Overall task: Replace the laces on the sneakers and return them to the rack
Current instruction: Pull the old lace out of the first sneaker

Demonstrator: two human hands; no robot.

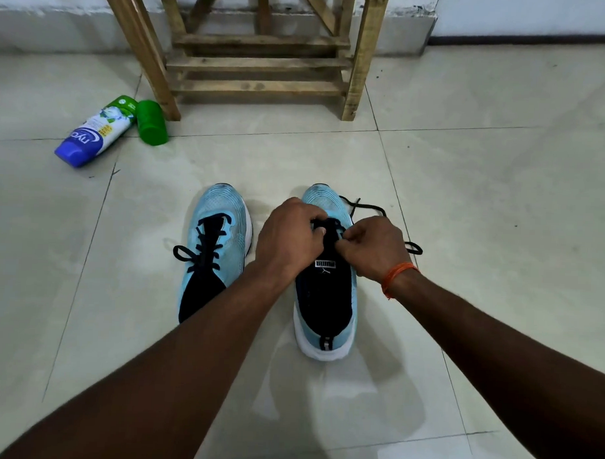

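Two light blue sneakers with black tongues stand side by side on the tiled floor, toes pointing away from me. The left sneaker [214, 247] is laced with a black lace tied in a bow. Over the right sneaker [326, 299] both hands work at the eyelets. My left hand [288, 239] pinches the black lace [370, 208] near the toe end of the lacing. My right hand [374, 247], with an orange thread at its wrist, pinches the lace on the other side. Loose lace ends trail off to the right of the shoe.
A wooden slatted shoe rack [259, 63] stands against the wall straight ahead. A blue and white bottle [92, 132] lies on its side at the left, next to a green cap [152, 122] by the rack's leg. Pale floor tiles surround the shoes.
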